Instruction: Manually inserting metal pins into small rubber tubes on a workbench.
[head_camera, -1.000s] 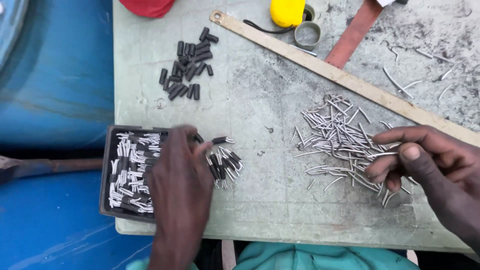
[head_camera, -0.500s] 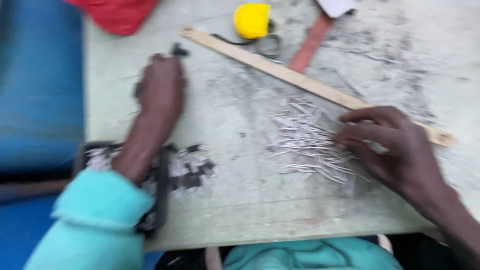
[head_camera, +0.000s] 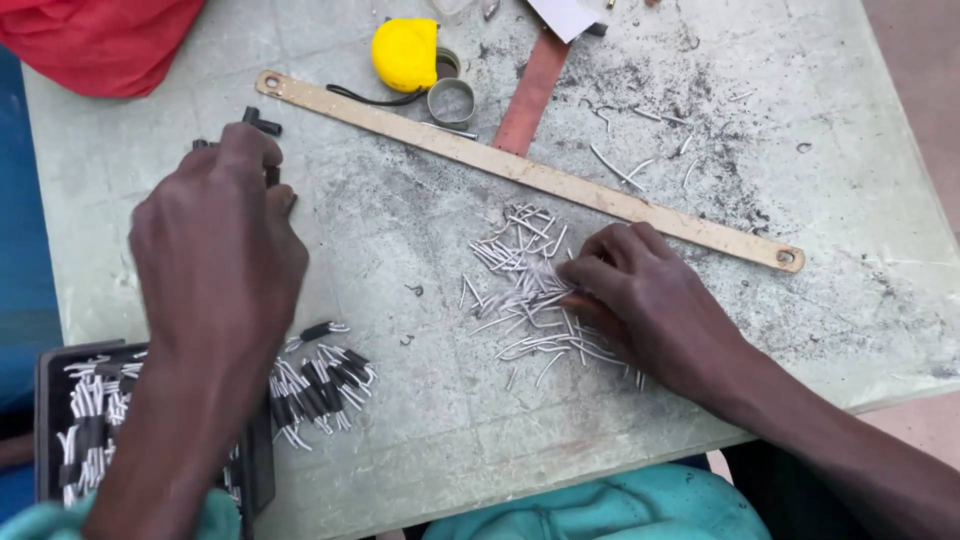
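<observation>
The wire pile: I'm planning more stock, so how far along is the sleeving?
Done: sleeved wires fill the tray and a heap beside it. In hand: the right hand picks at the bare wires; the left hand covers the black sleeves. Left: most of the bare pile.

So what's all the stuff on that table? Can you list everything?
Pale green worn table: one, under everything.
Long tan metal strip: one, lying slanted across the middle.
Yellow tape measure: one, top centre.
Small round metal ring: one, beside the tape measure.
Reddish flat bar: one, top centre, running under the strip.
Red cloth: one, top left corner.
Short silver wire pieces: a heap, too many to count, centre.
Wire pieces with black sleeves: a small pile, lower left.
Black tray: one, lower left, holding more sleeved wires.
Small black tube pieces: a few, mostly hidden, upper left.
Left hand: over the black tubes.
Right hand: fingers in the silver wires.
</observation>
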